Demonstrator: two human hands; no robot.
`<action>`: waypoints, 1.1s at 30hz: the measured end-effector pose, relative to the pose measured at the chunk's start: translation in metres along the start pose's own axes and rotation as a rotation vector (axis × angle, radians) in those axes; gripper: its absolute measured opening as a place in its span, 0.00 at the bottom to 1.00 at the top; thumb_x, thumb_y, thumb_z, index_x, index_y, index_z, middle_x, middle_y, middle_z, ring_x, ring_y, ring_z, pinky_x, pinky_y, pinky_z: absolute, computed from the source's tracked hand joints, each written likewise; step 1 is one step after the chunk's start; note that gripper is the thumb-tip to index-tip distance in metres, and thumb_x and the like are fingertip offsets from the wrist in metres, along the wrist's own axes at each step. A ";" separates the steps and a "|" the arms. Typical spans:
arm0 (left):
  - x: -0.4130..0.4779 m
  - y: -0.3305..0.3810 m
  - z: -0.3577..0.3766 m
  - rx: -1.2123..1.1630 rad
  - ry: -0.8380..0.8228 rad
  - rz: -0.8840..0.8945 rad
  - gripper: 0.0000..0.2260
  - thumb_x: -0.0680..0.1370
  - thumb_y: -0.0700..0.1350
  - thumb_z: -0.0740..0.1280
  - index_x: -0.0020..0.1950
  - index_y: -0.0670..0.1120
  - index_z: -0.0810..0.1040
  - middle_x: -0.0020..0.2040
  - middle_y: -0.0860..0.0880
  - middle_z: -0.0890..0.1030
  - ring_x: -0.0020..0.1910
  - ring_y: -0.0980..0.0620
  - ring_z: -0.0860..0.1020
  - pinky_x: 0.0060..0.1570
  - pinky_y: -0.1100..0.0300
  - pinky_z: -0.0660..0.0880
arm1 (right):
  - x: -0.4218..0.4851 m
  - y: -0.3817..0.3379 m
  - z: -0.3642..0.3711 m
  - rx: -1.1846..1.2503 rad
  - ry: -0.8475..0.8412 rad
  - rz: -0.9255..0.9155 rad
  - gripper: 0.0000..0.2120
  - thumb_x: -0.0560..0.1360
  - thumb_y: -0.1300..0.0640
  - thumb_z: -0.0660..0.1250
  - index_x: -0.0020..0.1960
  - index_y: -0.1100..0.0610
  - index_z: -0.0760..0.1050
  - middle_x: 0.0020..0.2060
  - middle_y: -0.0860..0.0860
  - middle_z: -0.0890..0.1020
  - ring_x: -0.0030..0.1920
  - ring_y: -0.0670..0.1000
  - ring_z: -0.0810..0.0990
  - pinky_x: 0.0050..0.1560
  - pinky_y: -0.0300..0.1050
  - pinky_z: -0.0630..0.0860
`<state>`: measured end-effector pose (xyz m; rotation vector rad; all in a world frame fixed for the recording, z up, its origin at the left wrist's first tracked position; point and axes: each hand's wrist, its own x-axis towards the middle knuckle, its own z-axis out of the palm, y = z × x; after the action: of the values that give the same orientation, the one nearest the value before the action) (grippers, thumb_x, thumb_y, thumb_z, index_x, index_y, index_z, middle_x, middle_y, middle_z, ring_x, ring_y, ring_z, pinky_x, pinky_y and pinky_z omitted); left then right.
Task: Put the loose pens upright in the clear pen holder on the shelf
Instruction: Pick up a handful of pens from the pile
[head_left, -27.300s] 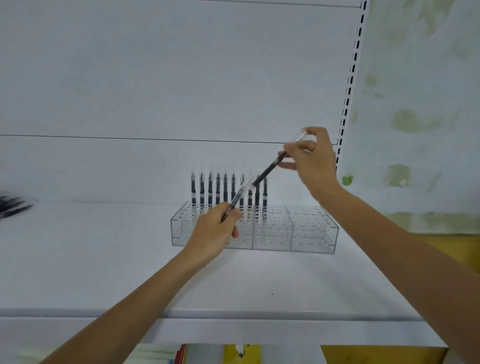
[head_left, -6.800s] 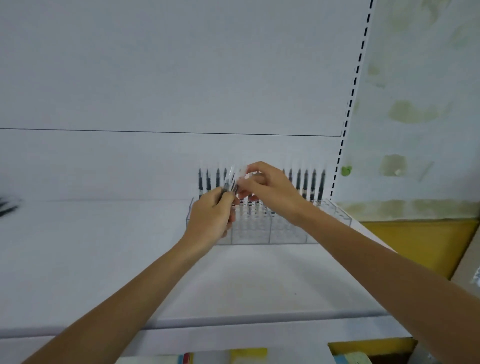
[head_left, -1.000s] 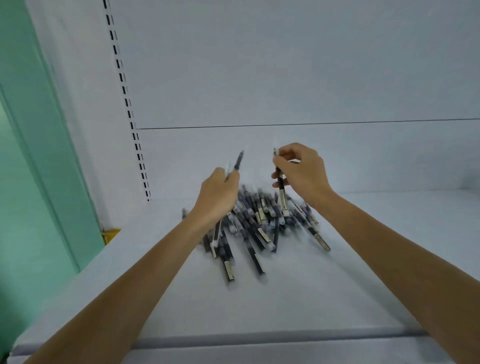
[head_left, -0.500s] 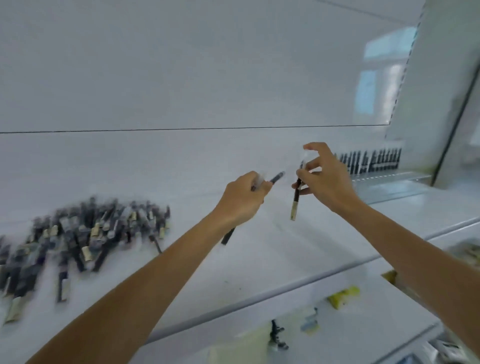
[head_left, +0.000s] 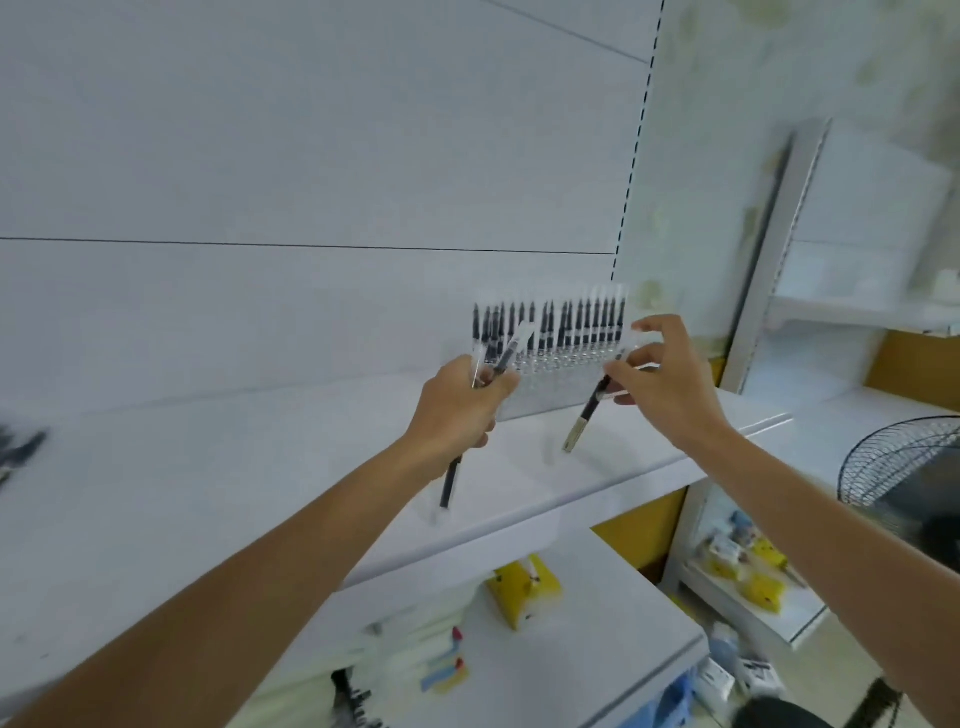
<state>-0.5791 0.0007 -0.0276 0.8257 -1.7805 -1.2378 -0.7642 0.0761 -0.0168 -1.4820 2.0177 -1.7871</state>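
Far to the left of the clear pen holder (head_left: 553, 366), a blurred heap of loose pens (head_left: 18, 449) is lying on the shelf (head_left: 208, 493); just left of the holder and in front of it, the left hand (head_left: 457, 405) is gripping a dark pen (head_left: 450, 480) in a curled fist, its upper end tilting toward the holder; the holder itself is standing at the back of the shelf, carrying a row of upright pens (head_left: 566, 325); at the holder's right end, the right hand (head_left: 670, 387) is pinching another pen (head_left: 584, 418) between thumb and fingertips, its lower end slanting down-left; further right and lower, a black fan (head_left: 904, 467) is showing.
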 end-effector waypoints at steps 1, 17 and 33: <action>0.005 0.001 0.004 0.003 0.009 -0.002 0.10 0.78 0.47 0.65 0.43 0.44 0.67 0.29 0.51 0.67 0.25 0.55 0.65 0.21 0.67 0.62 | 0.005 0.004 0.000 0.028 0.000 0.005 0.19 0.75 0.63 0.68 0.60 0.54 0.64 0.41 0.56 0.79 0.34 0.51 0.83 0.36 0.44 0.82; 0.069 -0.004 -0.001 0.019 0.217 -0.106 0.09 0.80 0.45 0.56 0.44 0.44 0.72 0.30 0.49 0.72 0.26 0.53 0.69 0.22 0.65 0.65 | 0.114 -0.006 0.062 -0.003 -0.069 -0.392 0.21 0.76 0.66 0.64 0.66 0.55 0.64 0.38 0.47 0.75 0.35 0.53 0.80 0.39 0.52 0.81; 0.091 -0.012 0.057 -0.008 0.480 -0.117 0.10 0.81 0.44 0.56 0.44 0.44 0.74 0.24 0.52 0.70 0.21 0.55 0.65 0.20 0.65 0.61 | 0.184 0.047 0.088 0.193 -0.351 -0.580 0.21 0.77 0.65 0.63 0.66 0.55 0.62 0.40 0.46 0.73 0.35 0.53 0.80 0.40 0.54 0.81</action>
<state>-0.6709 -0.0557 -0.0286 1.1270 -1.3546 -1.0102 -0.8377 -0.1176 0.0128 -2.2738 1.2934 -1.6515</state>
